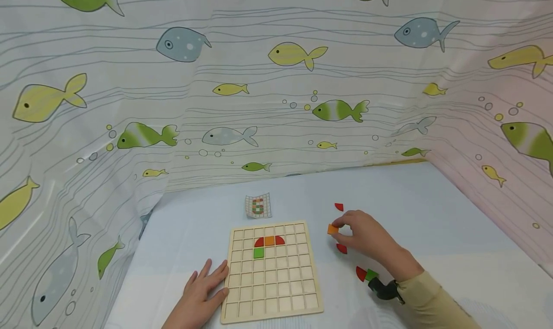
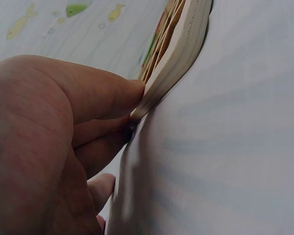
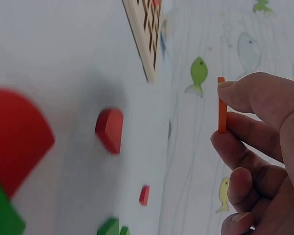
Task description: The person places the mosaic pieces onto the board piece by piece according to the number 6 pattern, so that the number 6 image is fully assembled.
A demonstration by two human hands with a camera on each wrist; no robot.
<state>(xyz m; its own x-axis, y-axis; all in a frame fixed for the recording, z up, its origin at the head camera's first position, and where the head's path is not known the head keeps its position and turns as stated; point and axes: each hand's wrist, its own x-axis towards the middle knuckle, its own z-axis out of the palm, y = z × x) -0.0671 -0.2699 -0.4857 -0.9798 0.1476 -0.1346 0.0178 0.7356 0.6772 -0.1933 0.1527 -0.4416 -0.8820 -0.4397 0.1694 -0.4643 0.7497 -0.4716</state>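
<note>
My right hand (image 1: 366, 232) pinches the orange tile (image 1: 332, 229), right of the grid board (image 1: 271, 291); I'd favour a light hold by its edges. My left hand (image 1: 202, 290), fingers spread, touches the board's left edge; gentle pressure should steady it.

We see a plain tan sleeve (image 1: 436, 304) on the right side, lightly creased and ending at the wrist. Against its cuff (image 1: 409, 285) we make out a black wrist camera (image 1: 382, 289), rounded and bent in outline. Both the right hand (image 1: 370, 235) and left hand (image 1: 200, 293) are bare, we notice.
</note>
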